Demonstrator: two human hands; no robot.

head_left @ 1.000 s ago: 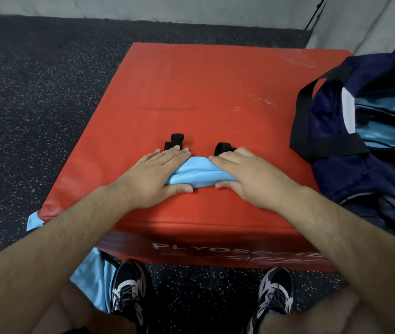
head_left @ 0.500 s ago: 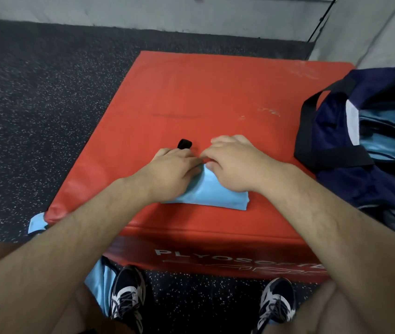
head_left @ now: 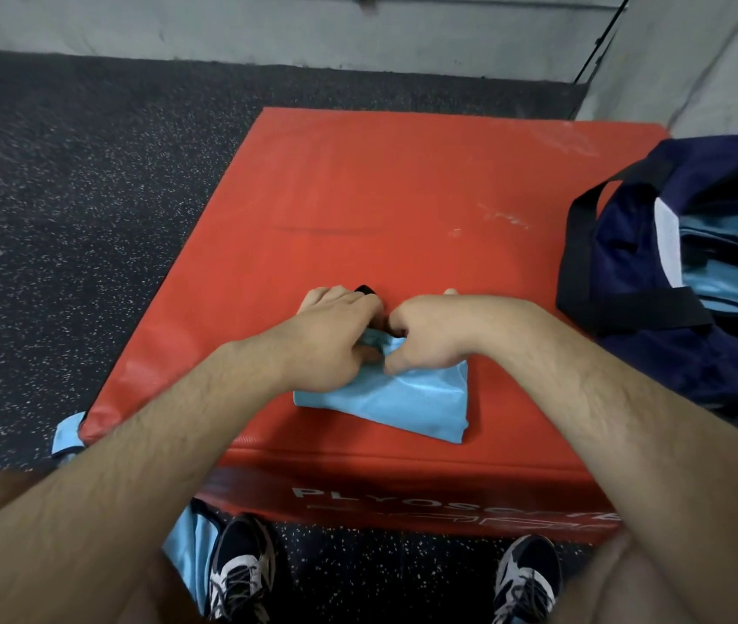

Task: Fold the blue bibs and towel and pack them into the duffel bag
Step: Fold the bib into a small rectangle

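left hand [head_left: 333, 340], right hand [head_left: 432, 335] both grasp 1 blue bib [head_left: 407, 405] | 1 duffel bag [head_left: 682, 367]

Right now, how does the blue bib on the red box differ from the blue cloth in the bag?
The bib lies folded on the box, out in the open; the cloth sits inside the bag, only partly visible. The left hand and right hand hold the bib's far end; nothing touches the cloth. Both look like the same shiny light blue fabric.
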